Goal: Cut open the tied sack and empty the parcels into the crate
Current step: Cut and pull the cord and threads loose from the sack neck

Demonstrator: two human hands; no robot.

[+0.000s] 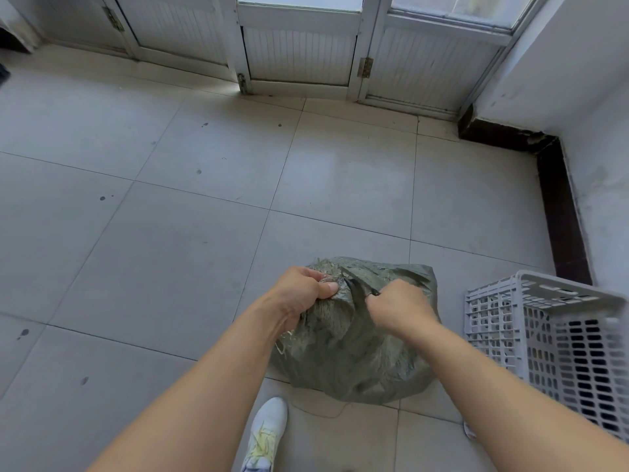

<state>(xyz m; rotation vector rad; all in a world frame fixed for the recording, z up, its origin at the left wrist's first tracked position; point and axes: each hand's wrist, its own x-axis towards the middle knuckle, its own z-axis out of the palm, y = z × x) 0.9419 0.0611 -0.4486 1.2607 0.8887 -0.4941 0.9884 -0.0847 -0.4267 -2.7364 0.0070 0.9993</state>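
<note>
Head view looks down on a grey-green woven sack (pixel 354 349) sitting on the tiled floor (pixel 170 233), directly under both hands. Left hand (pixel 301 294) is closed tight around the gathered neck of the sack, fingers curled over the bunched, frayed fabric and the thumb pressed on top; it seems to hold the neck up and taut so the material is firm enough to cut. Right hand (pixel 396 306), just to the right of that neck, is closed in a fist around a dark, slim tool (pixel 357 289) whose tip points toward the left hand and lies against the fabric just below the bunch. It looks like a small knife or blade, though its exact kind is too small to tell. The tie itself cannot be made out among the folds.

Below the hands the sack bulges full and rounded, so the parcels appear to be all inside; none shows. A thin cord trails on the floor at the sack's near edge, beside a white shoe (pixel 267 430).

To the right of the right hand, near the sack but not touching it, stands a white perforated plastic crate (pixel 544 335), tipped so its open mouth faces partly toward the sack. Nothing can be seen inside it. That placement likely keeps the tipping distance short once the neck is opened. Cutting is the step in hand; emptying is not yet begun.
</note>
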